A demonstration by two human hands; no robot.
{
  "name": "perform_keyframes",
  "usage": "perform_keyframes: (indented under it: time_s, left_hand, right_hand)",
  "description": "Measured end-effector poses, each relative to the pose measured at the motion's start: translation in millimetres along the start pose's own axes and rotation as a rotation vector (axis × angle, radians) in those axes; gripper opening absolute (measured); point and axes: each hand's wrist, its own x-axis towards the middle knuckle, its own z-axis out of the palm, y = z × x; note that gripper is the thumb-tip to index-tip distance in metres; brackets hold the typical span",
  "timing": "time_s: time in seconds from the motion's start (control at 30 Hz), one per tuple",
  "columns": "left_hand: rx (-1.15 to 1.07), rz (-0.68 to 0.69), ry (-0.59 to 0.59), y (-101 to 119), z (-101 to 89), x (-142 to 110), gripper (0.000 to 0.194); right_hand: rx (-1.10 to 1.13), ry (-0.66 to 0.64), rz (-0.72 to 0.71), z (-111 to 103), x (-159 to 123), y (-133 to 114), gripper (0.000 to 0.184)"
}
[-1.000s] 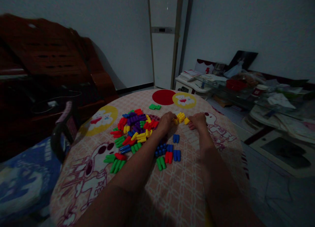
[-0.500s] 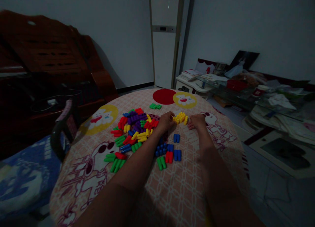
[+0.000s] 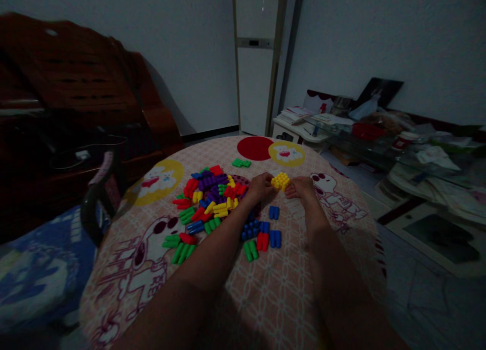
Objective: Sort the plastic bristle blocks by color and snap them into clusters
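A cluster of yellow plastic blocks sits between my two hands near the far middle of the round table. My left hand grips its left side and my right hand presses against its right side. Left of my left arm lies a pile of red, purple, yellow, green and blue blocks. Between my forearms lie blue blocks, a red block and a green pair.
A lone green block lies at the table's far side. A dark wooden sofa stands at left, a chair back at the table's left edge. A white cabinet and a cluttered low table fill the back and right.
My hands have come together: the separate yellow pieces held a second ago are now pushed into one yellow cluster between both hands. The view shifted slightly.
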Motion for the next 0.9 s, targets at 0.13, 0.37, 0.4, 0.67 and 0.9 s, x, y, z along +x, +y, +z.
perform_keyframes:
  time_s: [0.13, 0.37, 0.4, 0.67, 0.9]
  left_hand:
    - [0.043, 0.009, 0.016, 3.9, -4.0, -1.5, 0.043]
    - [0.142, 0.072, 0.058, 20.1, -45.7, -6.1, 0.032]
    - [0.167, 0.083, 0.040, 23.2, -57.3, -8.0, 0.026]
    - [0.404, -0.055, -0.381, 12.8, -138.2, -40.0, 0.019]
    - [0.662, -0.108, -0.346, -6.7, -138.8, -64.9, 0.019]
  right_hand:
    - [0.026, 0.006, 0.042, -0.2, -3.2, -2.4, 0.016]
    - [0.046, 0.072, 0.064, -3.8, -1.3, -1.8, 0.011]
    - [0.047, 0.073, 0.066, -4.2, -1.2, -1.4, 0.012]
    - [0.053, 0.047, 0.052, -6.0, -3.2, -0.9, 0.009]
    - [0.077, 0.056, 0.048, -4.4, -2.2, 0.6, 0.016]
